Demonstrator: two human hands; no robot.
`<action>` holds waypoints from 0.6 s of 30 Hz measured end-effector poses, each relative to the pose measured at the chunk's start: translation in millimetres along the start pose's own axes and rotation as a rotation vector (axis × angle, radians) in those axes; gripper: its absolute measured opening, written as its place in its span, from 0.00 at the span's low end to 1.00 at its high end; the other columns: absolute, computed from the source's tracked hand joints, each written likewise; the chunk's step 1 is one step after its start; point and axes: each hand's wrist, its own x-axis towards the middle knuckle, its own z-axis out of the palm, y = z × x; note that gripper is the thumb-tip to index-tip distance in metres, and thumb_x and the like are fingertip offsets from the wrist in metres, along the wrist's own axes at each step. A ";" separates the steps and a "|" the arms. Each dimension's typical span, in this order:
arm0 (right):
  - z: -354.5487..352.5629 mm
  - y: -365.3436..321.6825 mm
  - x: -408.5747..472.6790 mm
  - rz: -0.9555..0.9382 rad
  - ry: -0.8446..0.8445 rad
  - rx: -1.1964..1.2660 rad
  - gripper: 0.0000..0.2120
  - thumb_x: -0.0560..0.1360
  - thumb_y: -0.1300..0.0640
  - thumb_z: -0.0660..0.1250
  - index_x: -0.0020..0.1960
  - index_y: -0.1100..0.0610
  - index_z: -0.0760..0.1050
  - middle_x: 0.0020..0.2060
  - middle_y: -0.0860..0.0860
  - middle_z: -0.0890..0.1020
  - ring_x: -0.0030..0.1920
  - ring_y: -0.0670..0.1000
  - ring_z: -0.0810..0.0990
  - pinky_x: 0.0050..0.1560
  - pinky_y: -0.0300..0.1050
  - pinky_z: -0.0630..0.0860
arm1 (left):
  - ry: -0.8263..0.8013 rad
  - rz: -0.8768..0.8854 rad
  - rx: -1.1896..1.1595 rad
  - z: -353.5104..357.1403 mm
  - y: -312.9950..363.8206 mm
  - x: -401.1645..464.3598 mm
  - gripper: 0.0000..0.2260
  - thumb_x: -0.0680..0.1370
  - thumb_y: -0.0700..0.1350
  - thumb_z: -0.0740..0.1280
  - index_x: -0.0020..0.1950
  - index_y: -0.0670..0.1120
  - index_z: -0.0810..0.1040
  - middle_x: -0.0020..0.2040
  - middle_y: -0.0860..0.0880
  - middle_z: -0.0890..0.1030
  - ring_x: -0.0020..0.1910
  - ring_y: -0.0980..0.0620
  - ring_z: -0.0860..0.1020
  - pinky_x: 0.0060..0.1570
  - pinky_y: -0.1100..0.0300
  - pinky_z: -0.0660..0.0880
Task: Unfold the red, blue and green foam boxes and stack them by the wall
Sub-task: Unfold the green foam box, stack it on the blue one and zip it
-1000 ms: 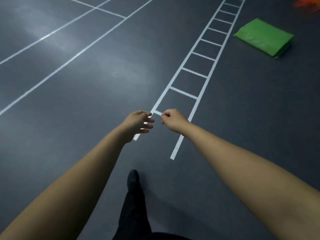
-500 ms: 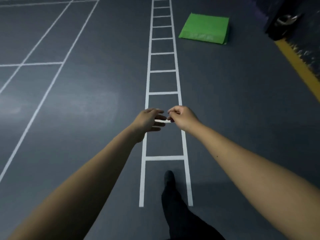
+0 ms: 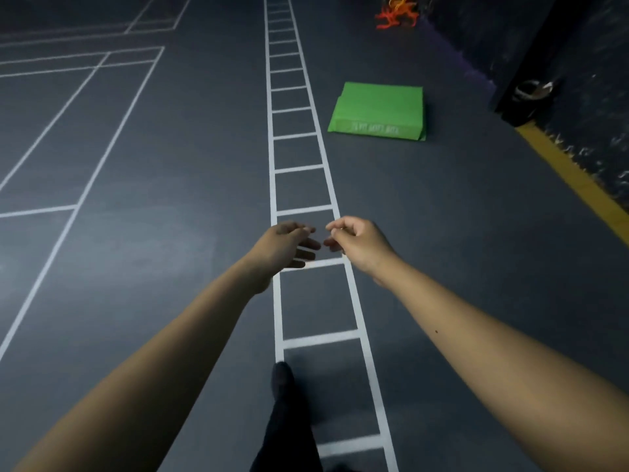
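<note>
A flat, folded green foam box lies on the dark floor ahead and to the right, just right of the white ladder marking. Both my arms reach forward over the ladder. My left hand has loose, relaxed fingers and holds nothing. Close beside it, my right hand has its fingers loosely curled and is also empty. The two hands nearly touch, well short of the green box. No red or blue box is in view.
A white ladder marking runs up the dark floor, with court lines at the left. A dark wall with a yellow floor stripe is at the right. Orange-red items lie at the top. My dark shoe is below.
I have walked forward along the ladder marking. The green box has come nearer and now sits lower in view. My hands stay close together in front of me.
</note>
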 end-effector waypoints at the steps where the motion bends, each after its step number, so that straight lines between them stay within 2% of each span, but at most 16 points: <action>1: -3.3 -6.0 28.7 0.004 0.006 -0.007 0.11 0.80 0.59 0.60 0.52 0.51 0.80 0.43 0.48 0.87 0.46 0.49 0.86 0.52 0.44 0.80 | -0.009 0.003 -0.009 -9.5 9.9 26.9 0.10 0.85 0.47 0.61 0.61 0.47 0.79 0.53 0.45 0.86 0.52 0.45 0.85 0.53 0.52 0.81; 4: -15.3 -29.0 129.2 0.023 0.051 -0.022 0.13 0.81 0.60 0.57 0.51 0.51 0.80 0.43 0.49 0.87 0.48 0.51 0.86 0.59 0.48 0.80 | -0.045 -0.015 -0.085 -44.6 42.1 122.2 0.11 0.84 0.48 0.62 0.61 0.47 0.80 0.55 0.44 0.86 0.53 0.44 0.85 0.57 0.49 0.81; 7: -30.5 -57.5 221.9 0.039 0.106 -0.016 0.13 0.82 0.61 0.56 0.52 0.53 0.79 0.43 0.50 0.87 0.49 0.54 0.86 0.61 0.52 0.80 | -0.133 -0.077 -0.122 -77.5 79.6 213.0 0.11 0.85 0.47 0.61 0.61 0.46 0.80 0.55 0.44 0.86 0.53 0.43 0.85 0.59 0.47 0.80; 11: -61.0 -100.0 341.0 0.061 0.184 0.042 0.12 0.81 0.61 0.57 0.49 0.51 0.79 0.43 0.51 0.87 0.47 0.54 0.86 0.62 0.55 0.80 | -0.211 -0.114 -0.100 -107.5 148.7 345.6 0.12 0.84 0.46 0.61 0.63 0.44 0.79 0.51 0.45 0.86 0.48 0.46 0.85 0.54 0.51 0.80; 16: -100.2 -121.2 462.7 0.083 0.271 0.106 0.12 0.82 0.59 0.58 0.51 0.51 0.80 0.43 0.50 0.87 0.47 0.52 0.87 0.62 0.54 0.79 | -0.288 -0.127 -0.116 -97.5 225.6 489.4 0.13 0.85 0.45 0.59 0.66 0.43 0.77 0.50 0.45 0.84 0.47 0.45 0.83 0.54 0.51 0.79; 18: -115.6 -124.5 525.6 0.093 0.300 0.134 0.12 0.82 0.60 0.58 0.51 0.51 0.80 0.43 0.50 0.87 0.45 0.50 0.86 0.61 0.52 0.79 | -0.335 -0.142 -0.122 -91.9 252.9 553.8 0.13 0.85 0.45 0.59 0.66 0.43 0.77 0.52 0.45 0.83 0.47 0.46 0.83 0.51 0.52 0.79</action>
